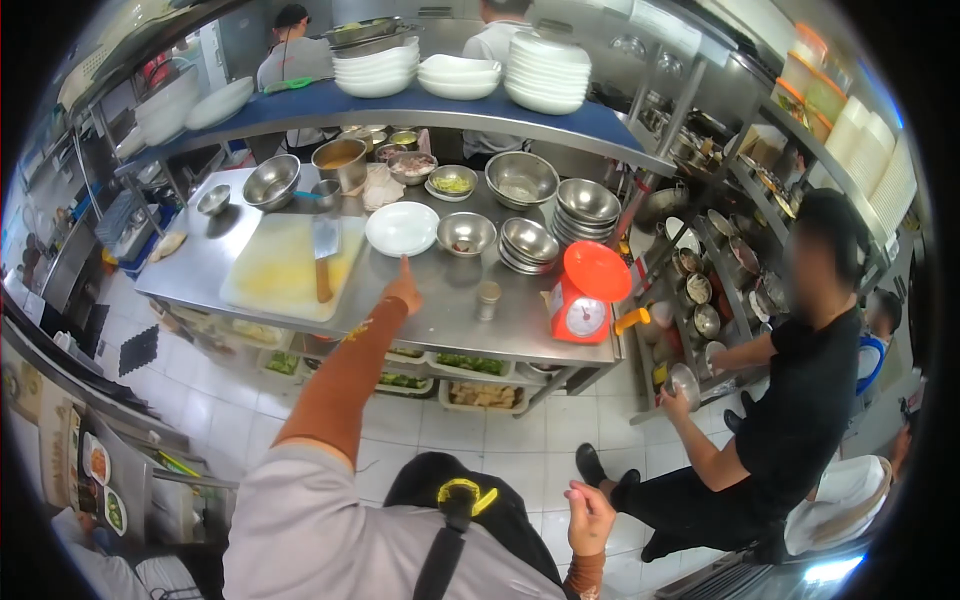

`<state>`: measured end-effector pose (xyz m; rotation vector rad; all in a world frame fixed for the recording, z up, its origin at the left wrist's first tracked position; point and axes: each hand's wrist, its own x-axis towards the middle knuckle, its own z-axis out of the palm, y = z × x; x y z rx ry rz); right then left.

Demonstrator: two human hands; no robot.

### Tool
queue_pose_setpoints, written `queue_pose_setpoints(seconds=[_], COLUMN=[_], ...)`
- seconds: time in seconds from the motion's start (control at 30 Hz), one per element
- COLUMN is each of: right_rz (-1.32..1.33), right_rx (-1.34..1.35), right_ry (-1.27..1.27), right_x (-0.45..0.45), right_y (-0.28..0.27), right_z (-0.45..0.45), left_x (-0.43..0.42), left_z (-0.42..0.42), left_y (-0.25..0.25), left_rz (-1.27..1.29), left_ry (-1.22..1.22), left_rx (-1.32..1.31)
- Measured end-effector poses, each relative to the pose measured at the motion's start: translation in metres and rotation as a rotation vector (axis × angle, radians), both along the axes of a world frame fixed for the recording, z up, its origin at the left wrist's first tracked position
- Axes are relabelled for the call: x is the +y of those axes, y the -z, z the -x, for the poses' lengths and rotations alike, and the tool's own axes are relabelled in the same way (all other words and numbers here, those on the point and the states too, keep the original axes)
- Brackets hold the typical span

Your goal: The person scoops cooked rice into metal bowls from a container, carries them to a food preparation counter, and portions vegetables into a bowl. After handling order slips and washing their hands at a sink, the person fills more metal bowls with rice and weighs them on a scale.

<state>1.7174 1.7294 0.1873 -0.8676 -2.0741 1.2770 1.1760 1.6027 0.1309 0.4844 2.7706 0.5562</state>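
My left hand (pixel 403 290) reaches over the steel counter (pixel 425 345), index finger stretched out to the near rim of a white plate (pixel 402 229). It holds nothing. Below the counter, at the lower right, my right hand (pixel 590 518) is raised in front of my body, its fingers curled together with nothing visible in them. Left of the plate, a cleaver (pixel 326 240) lies on a stained white cutting board (pixel 265 265). A steel bowl (pixel 466 233) with some food stands right of the plate, and a small shaker (pixel 487 300) is nearer me.
A red scale (pixel 583 305) stands at the counter's right end, near stacked steel bowls (pixel 587 205). White dishes (pixel 547 70) fill the overhead shelf (pixel 450 118). A person in black (pixel 740 420) holds a bowl at the right rack. Food trays (pixel 485 395) sit under the counter.
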Motion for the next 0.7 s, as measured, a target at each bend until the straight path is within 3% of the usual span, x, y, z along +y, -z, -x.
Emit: queue_pose_setpoints(seconds=[0.47, 0.6, 0.7], right_rz=[-0.050, -0.069, -0.100], right_rx=[-0.118, -0.118, -0.096], right_ry=[0.061, 0.043, 0.055], right_x=[-0.074, -0.099, -0.115], right_y=[-0.008, -0.008, -0.004], right_z=[0.053, 0.076, 0.086], left_x=[-0.031, -0.047, -0.052], left_z=[0.073, 0.068, 0.079], left_y=[0.002, -0.028, -0.006], left_rz=[0.239, 0.227, 0.233], left_ry=[0.065, 0.104, 0.152], left_rx=[-0.067, -0.106, -0.026])
